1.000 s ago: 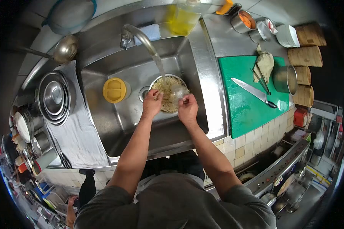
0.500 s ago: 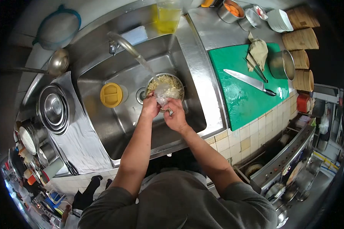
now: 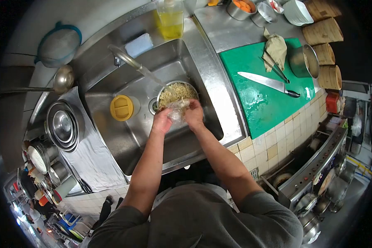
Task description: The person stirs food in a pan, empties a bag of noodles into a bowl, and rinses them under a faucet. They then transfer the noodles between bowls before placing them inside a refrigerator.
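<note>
A clear plastic bag is stretched between my two hands over the near edge of a round metal bowl. My left hand is closed on the bag's left side, and my right hand grips its right side. Pale, thin shreds that look like sprouts fill the bowl, which rests in the metal sink. Water runs from the faucet down into the bowl. Left of the bowl lies a yellow-lidded container.
Right of the sink, a green cutting board holds a knife, tongs, a cloth and a metal pot. Stacked metal bowls sit on a cloth at left. A ladle and strainer are behind them.
Both hands have drawn slightly toward me and apart, spreading the bag between them. More of the bowl's contents now shows. The camera view has shifted a little.
</note>
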